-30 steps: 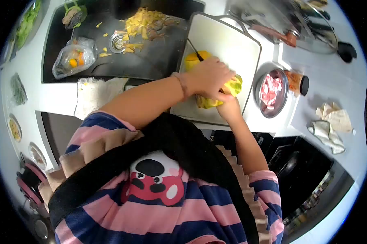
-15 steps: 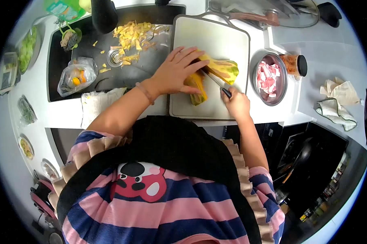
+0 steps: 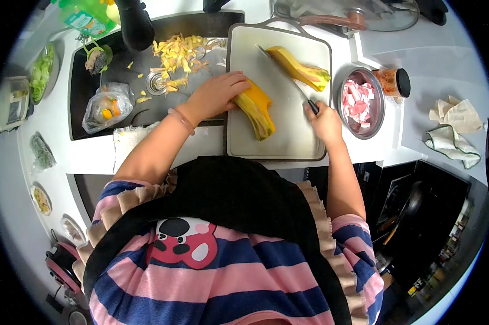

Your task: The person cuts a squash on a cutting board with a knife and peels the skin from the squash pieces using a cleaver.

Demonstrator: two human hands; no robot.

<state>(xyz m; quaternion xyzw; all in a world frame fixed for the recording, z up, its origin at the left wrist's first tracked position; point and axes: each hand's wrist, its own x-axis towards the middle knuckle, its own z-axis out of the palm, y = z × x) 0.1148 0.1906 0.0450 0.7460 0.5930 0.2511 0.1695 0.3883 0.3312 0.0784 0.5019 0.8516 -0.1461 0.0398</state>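
Since half a second ago, the left squash piece (image 3: 258, 114) and the right squash piece (image 3: 298, 67) have parted on the smooth, pale cutting board (image 3: 293, 135). We curl our half-closed left hand (image 3: 221, 92) over the upper end of the curved, green-streaked left one. Our right hand (image 3: 327, 127) wraps the black handle of a slim metal knife (image 3: 305, 97), its blade just beside the elongated right one.
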